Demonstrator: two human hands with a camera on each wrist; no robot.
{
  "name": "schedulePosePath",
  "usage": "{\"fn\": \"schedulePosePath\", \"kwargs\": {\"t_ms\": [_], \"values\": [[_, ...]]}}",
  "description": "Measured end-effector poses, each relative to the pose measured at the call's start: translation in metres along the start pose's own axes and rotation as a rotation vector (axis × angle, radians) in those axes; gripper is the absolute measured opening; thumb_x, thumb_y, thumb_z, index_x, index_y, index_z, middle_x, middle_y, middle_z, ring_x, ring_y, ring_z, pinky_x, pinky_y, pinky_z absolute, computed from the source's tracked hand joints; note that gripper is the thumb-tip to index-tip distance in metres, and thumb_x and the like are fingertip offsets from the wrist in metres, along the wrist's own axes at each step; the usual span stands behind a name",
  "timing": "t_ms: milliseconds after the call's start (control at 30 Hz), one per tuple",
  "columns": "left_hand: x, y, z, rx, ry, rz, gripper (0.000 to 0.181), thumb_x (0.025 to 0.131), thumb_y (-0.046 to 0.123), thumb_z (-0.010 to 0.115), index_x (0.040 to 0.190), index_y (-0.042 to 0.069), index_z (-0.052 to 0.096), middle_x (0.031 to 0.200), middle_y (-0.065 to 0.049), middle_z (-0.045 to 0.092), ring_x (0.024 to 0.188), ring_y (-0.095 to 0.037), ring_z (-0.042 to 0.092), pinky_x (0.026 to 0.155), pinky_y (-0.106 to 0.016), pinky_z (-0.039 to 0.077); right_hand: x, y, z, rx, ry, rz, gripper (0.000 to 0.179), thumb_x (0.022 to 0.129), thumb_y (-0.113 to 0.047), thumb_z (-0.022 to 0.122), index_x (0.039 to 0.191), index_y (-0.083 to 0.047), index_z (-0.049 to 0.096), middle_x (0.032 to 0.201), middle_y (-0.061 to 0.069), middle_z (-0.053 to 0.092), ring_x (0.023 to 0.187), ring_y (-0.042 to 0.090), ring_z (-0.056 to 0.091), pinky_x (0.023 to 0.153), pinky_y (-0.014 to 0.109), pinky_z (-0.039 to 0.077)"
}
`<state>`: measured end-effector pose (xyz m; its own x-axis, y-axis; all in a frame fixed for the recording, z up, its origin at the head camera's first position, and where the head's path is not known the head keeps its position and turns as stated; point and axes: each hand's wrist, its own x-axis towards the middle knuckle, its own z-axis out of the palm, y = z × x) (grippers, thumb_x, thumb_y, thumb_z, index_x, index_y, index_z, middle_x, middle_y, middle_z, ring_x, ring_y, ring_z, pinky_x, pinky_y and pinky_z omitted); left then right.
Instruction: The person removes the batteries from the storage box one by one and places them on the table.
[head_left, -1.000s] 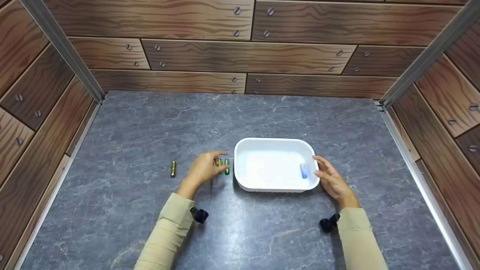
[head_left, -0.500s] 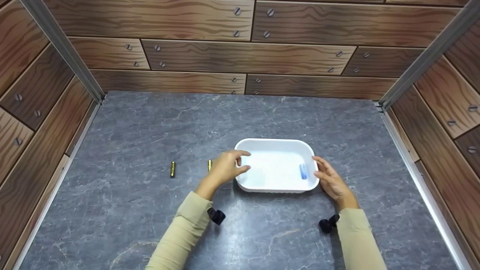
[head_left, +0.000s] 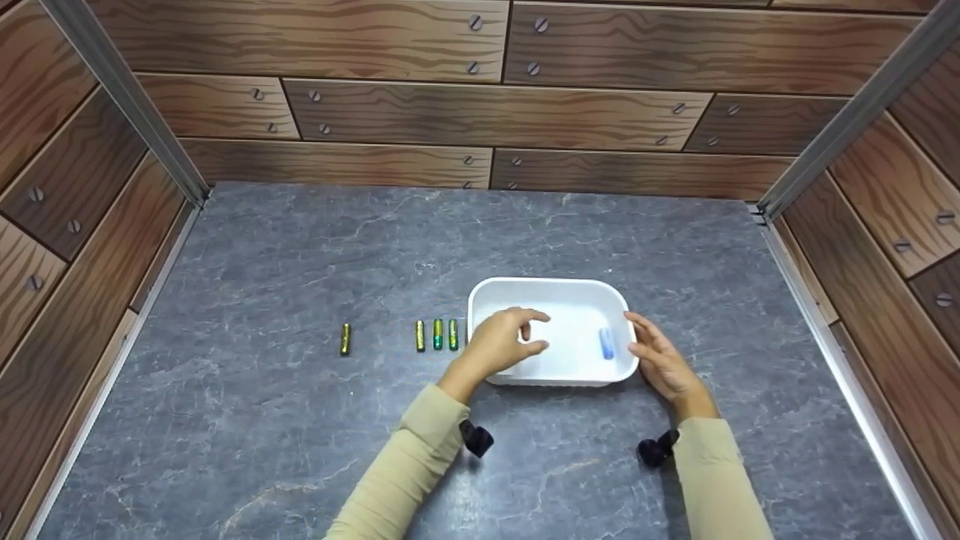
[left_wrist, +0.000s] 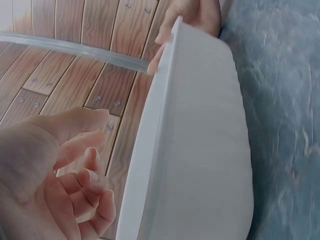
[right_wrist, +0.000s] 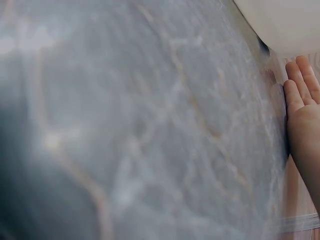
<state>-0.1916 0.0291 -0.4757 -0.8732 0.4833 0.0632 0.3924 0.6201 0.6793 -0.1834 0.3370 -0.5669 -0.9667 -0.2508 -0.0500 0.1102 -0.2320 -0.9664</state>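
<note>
A white plastic tub [head_left: 540,376] stands on the table. My left hand [head_left: 501,341] hovers over its left part, thumb and index finger apart with nothing between them. In the left wrist view, the fingers of this left hand [left_wrist: 75,180] are loosely bent beside the rim. A blue cylinder, battery-like [head_left: 607,343], lies inside near the right wall. My right hand [head_left: 667,367] rests its extended fingertips against the tub's right rim. Left of the tub lie three green-and-yellow batteries in a row, the middle battery [head_left: 438,334] among them. Another such battery [head_left: 345,340] lies farther left.
The grey marbled tabletop [head_left: 337,255] extends around the tub. Wood-patterned panels [head_left: 487,112] wall it at the back and both sides. Metal rails [head_left: 832,352] run along the side edges.
My left hand has moved right, from the batteries beside the tub to over the tub, uncovering the row of three. The right hand and tub stay about where they were.
</note>
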Motion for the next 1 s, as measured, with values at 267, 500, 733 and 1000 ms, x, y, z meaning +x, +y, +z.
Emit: {"fn": "schedulePosePath", "kwargs": {"t_ms": [267,500,733,1000], "values": [[0.013,0.014,0.021,0.018,-0.030,-0.025,0.039,0.085,0.027,0.072,0.122,0.019,0.066,0.081,-0.002,0.063,0.065,-0.005,0.041,0.059,-0.017,0.031,0.000,0.000,0.000,-0.022,0.002,0.004,0.047,0.095,0.003,0.048,0.127,-0.031,0.052,0.129,-0.014,0.055,0.116,0.000,0.054,0.096,0.016,0.045],[0.022,0.020,0.037,0.036,-0.053,-0.043,0.037,0.086,0.027,0.072,0.122,0.019,0.066,0.074,0.004,0.056,0.062,-0.003,0.040,0.055,-0.016,0.029,0.000,-0.001,0.000,-0.015,-0.025,-0.011,0.047,0.096,0.003,0.047,0.126,-0.032,0.053,0.128,-0.016,0.056,0.116,-0.002,0.054,0.096,0.015,0.044],[0.031,0.026,0.050,0.042,-0.081,-0.076,0.041,0.083,0.027,0.075,0.123,0.020,0.066,0.073,0.007,0.052,0.061,-0.002,0.039,0.054,-0.015,0.029,0.000,0.000,0.001,-0.009,-0.011,-0.005,0.046,0.095,0.003,0.048,0.126,-0.031,0.054,0.128,-0.015,0.057,0.115,0.000,0.055,0.096,0.016,0.046],[0.043,0.032,0.069,0.118,-0.077,-0.129,0.045,0.081,0.033,0.077,0.124,0.023,0.065,0.082,0.004,0.064,0.066,-0.003,0.046,0.056,-0.016,0.034,0.000,0.000,0.001,-0.003,-0.020,-0.011,0.046,0.095,0.002,0.048,0.128,-0.030,0.052,0.129,-0.014,0.057,0.117,0.001,0.055,0.096,0.017,0.045]]}}
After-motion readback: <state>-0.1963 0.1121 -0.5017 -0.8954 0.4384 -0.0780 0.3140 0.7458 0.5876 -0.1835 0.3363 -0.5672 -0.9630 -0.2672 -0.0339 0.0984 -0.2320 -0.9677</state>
